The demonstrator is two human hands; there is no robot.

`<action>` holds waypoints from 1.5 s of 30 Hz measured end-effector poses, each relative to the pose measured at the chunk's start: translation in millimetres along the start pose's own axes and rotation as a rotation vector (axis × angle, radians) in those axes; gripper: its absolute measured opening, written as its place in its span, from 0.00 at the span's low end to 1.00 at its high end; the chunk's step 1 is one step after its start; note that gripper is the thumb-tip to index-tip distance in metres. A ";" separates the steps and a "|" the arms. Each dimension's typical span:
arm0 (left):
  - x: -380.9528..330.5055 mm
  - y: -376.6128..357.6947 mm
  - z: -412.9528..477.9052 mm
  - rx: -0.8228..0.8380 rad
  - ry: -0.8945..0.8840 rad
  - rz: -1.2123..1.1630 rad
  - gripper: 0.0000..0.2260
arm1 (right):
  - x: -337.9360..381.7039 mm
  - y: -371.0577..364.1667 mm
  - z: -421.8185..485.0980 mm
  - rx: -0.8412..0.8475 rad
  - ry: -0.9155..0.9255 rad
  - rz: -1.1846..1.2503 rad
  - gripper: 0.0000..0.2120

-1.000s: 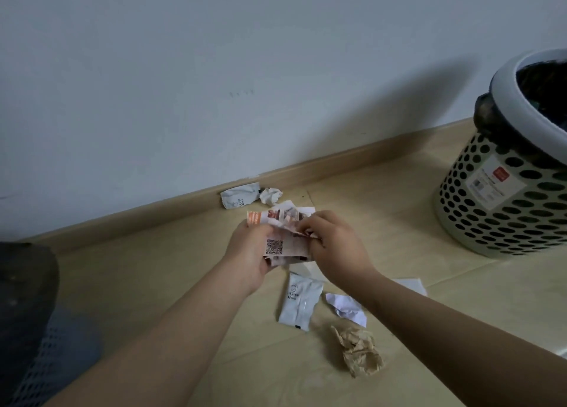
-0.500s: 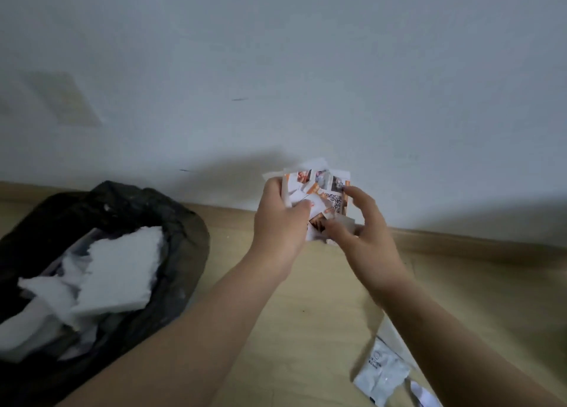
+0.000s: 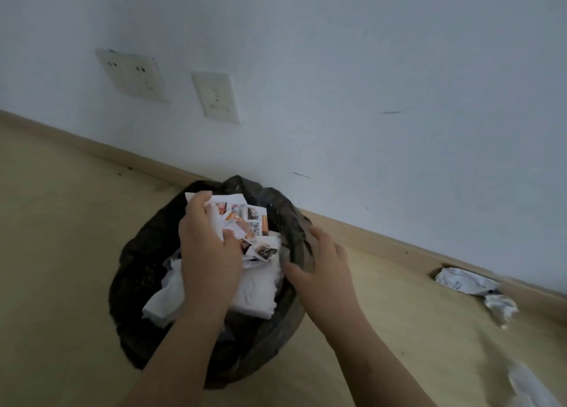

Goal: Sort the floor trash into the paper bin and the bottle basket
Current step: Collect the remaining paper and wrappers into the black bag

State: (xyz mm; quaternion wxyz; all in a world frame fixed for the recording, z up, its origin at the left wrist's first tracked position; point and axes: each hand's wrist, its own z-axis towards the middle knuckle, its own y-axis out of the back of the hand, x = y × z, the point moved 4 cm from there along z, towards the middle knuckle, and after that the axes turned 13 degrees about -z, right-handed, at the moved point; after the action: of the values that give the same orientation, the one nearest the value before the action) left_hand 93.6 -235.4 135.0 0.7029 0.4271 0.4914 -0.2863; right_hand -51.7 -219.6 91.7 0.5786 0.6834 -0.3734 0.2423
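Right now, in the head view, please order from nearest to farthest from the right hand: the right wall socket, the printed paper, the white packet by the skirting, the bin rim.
1. Bin rim, beside the right hand.
2. Printed paper, to its left, in the left hand.
3. White packet, on the floor to its right.
4. Right wall socket, up on the wall.

body: one person, two arms | left hand bare | right hand bare | left forearm bare to lower frame edge | right forearm bare to lower frame edge
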 end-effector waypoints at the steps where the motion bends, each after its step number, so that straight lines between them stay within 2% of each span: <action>1: 7.4 1.4 2.2 0.021 0.020 0.077 0.24 | -2.9 -6.9 0.4 0.049 -0.058 0.027 0.28; 3: 21.3 -3.7 3.2 0.108 0.043 0.252 0.24 | -8.8 -14.4 1.6 0.109 -0.156 0.122 0.17; 5: 32.8 -16.9 -0.2 0.203 0.052 0.435 0.20 | -15.5 -11.8 4.0 0.078 -0.184 0.110 0.04; 7: 36.2 -36.2 -6.5 0.302 0.042 0.555 0.15 | -25.1 -0.1 3.2 0.002 -0.208 0.135 0.05; 10: 27.9 -72.2 -16.0 0.439 -0.105 0.626 0.13 | -43.8 23.0 -0.8 -0.093 -0.273 0.207 0.04; 13: 13.6 -116.2 -29.9 0.585 -0.215 0.637 0.15 | -69.0 55.7 -7.1 -0.192 -0.344 0.262 0.03; 16: 9.5 -154.3 -47.1 0.776 -0.198 0.710 0.22 | -91.1 81.8 -10.7 -0.265 -0.400 0.322 0.04; 19: 5.7 -181.1 -63.2 0.886 -0.217 0.792 0.23 | -110.5 102.2 -18.2 -0.301 -0.430 0.397 0.04; 22: -3.1 -193.1 -71.6 0.890 -0.234 0.821 0.22 | -119.9 113.9 -23.0 -0.298 -0.436 0.476 0.03; 25: -25.7 -196.9 -84.0 0.742 -0.360 0.753 0.18 | -130.2 130.1 -30.2 -0.288 -0.444 0.500 0.04; 28: -51.5 -197.1 -95.8 0.639 -0.484 0.658 0.12 | -143.2 149.6 -39.8 -0.274 -0.454 0.438 0.07; 32: -86.7 -208.9 -113.6 0.578 -0.602 0.613 0.11 | -169.5 174.4 -56.0 -0.274 -0.466 0.366 0.06; 34: -103.8 -224.3 -134.3 0.576 -0.692 0.516 0.10 | -186.6 187.9 -65.6 -0.301 -0.472 0.314 0.06; 37: -122.1 -249.1 -180.7 0.596 -0.885 0.245 0.08 | -219.6 201.7 -83.0 -0.335 -0.500 0.236 0.06; 38: -120.9 -257.8 -199.7 0.682 -0.850 0.203 0.09 | -233.0 204.0 -90.2 -0.336 -0.517 0.208 0.06; 39: -111.9 -266.0 -215.4 0.816 -0.725 0.193 0.10 | -245.0 204.6 -94.8 -0.330 -0.532 0.173 0.06; 40: -95.6 -273.9 -233.8 0.940 -0.550 0.188 0.10 | -259.6 204.4 -103.9 -0.325 -0.559 0.128 0.07; 42: -55.0 -283.0 -262.7 1.084 -0.247 0.223 0.11 | -286.2 203.7 -121.8 -0.306 -0.609 0.022 0.08; 45: 2.3 -282.9 -288.2 1.246 -0.115 0.451 0.14 | -318.7 202.0 -151.7 -0.249 -0.667 -0.145 0.05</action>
State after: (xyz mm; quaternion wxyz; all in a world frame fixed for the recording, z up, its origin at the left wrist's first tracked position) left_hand -266.8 -114.4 -1.3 0.3924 0.8299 0.0943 -0.3853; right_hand -388.5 -9.4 3.9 0.5195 0.6740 -0.5187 -0.0827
